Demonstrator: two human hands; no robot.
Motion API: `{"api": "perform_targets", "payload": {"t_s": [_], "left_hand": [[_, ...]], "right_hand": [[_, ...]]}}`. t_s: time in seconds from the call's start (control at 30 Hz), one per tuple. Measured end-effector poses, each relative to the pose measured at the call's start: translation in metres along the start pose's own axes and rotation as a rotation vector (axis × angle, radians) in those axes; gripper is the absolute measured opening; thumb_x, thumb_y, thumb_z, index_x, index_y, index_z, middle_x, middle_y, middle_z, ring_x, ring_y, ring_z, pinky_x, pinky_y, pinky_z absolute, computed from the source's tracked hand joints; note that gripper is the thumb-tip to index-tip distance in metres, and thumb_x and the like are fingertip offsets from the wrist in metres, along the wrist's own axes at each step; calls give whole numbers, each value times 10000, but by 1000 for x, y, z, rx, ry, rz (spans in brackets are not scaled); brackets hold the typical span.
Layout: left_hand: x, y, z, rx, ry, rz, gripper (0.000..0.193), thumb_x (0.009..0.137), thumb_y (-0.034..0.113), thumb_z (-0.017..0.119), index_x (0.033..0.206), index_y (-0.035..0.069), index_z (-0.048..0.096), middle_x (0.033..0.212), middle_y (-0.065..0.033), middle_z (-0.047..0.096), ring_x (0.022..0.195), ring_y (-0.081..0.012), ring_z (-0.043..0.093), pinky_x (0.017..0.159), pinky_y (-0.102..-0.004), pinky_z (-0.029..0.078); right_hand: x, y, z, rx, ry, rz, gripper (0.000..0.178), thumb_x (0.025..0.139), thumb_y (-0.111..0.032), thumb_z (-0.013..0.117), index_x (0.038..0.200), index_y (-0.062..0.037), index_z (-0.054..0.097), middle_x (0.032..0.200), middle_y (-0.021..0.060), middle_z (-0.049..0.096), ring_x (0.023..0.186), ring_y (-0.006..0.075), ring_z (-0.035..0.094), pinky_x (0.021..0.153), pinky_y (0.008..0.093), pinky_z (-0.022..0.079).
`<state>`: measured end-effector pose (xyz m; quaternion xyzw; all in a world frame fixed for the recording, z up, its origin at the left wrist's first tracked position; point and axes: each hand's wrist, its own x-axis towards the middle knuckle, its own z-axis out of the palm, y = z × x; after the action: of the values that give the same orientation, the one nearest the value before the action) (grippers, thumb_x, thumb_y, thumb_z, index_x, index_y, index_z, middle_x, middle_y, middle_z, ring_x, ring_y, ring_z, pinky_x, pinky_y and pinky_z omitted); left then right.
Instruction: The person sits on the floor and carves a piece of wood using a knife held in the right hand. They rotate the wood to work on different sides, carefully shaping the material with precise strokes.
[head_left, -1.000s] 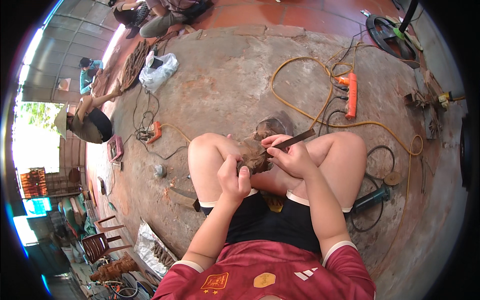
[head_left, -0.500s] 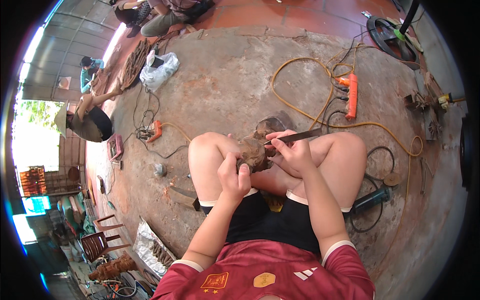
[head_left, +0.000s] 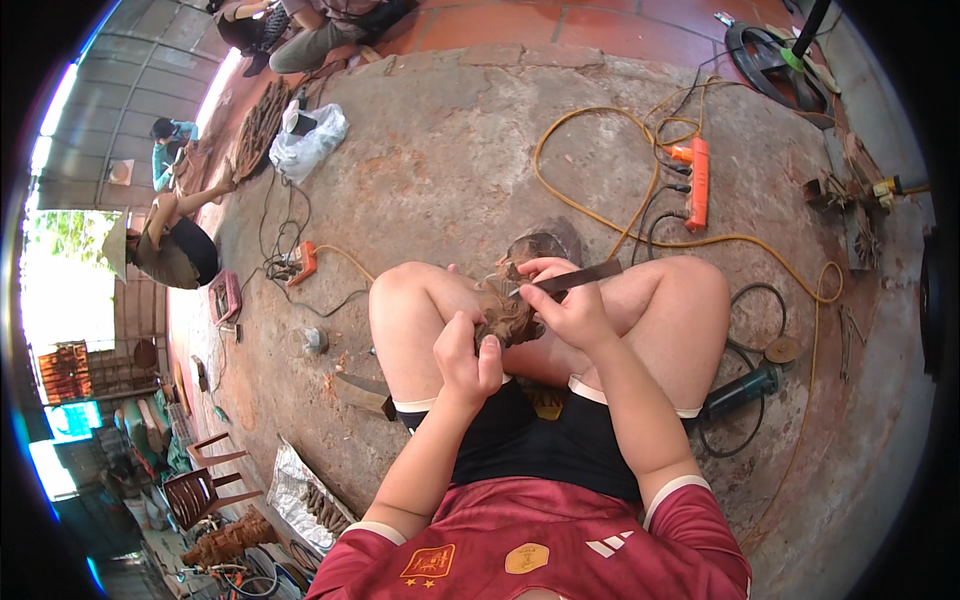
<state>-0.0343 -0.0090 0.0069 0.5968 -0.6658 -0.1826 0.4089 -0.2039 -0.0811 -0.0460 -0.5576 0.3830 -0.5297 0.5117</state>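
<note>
Sitting cross-legged, I have a brown carved piece of wood (head_left: 508, 314) between my knees, its surface rough and curved. My left hand (head_left: 468, 358) is closed on the near left edge of the carving. A carving knife (head_left: 588, 277) with a long, flat, dark handle is gripped in my right hand (head_left: 572, 312). Its narrow tip points left and lies at the top of the carving; whether it cuts in is too small to tell. Just beyond the carving, a dark rounded piece (head_left: 545, 240) lies on the floor.
An orange power strip (head_left: 699, 185) with a yellow cable lies at right, another (head_left: 303, 262) at left. A green power tool (head_left: 742, 392) is by my right knee, a dark wedge-shaped block (head_left: 362, 396) by my left. Other people sit at far left and top.
The knife and my right hand have moved slightly left, bringing the tip further over the carving. My left hand keeps its hold. The whole view has shifted a little.
</note>
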Motion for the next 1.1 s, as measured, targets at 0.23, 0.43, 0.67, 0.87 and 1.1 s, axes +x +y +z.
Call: {"api": "perform_targets", "payload": {"t_s": [0.23,0.43,0.67,0.87,1.1], "left_hand": [[0,2,0,13,12,11,250,834,208,546,886,-36,565,737,-204,547,639,-373,554,612,-415,460],[2,0,0,2,50,59,282,851,237,533,894,-40,573,742,-204,546,646,-376,558,615,-416,460],[-10,-6,-5,57,22,78,294,813,220,506,901,-53,567,748,-193,553,646,-333,549,626,-391,458],[-23,-15,-5,46,20,155,306,791,225,488,885,-57,557,733,-187,545,618,-306,531,601,-378,446],[-34,-23,-7,20,36,129,323,813,256,485,875,-53,552,727,-176,541,614,-281,529,592,-362,436]], "right_hand": [[0,-3,-4,141,-65,138,137,863,-54,717,777,0,624,1011,129,697,940,206,651,822,348,505],[7,14,-12,80,219,62,127,860,-107,735,795,-22,667,1003,68,707,757,100,592,644,256,460],[6,12,-7,111,104,248,114,856,-128,748,840,-27,697,910,65,704,759,100,611,659,275,480],[7,36,-11,-37,169,308,178,833,-188,762,891,-27,716,745,60,693,695,126,633,651,302,507],[11,30,-15,-154,-72,198,231,807,-196,768,920,-4,708,909,137,726,819,241,694,737,360,533]]}}
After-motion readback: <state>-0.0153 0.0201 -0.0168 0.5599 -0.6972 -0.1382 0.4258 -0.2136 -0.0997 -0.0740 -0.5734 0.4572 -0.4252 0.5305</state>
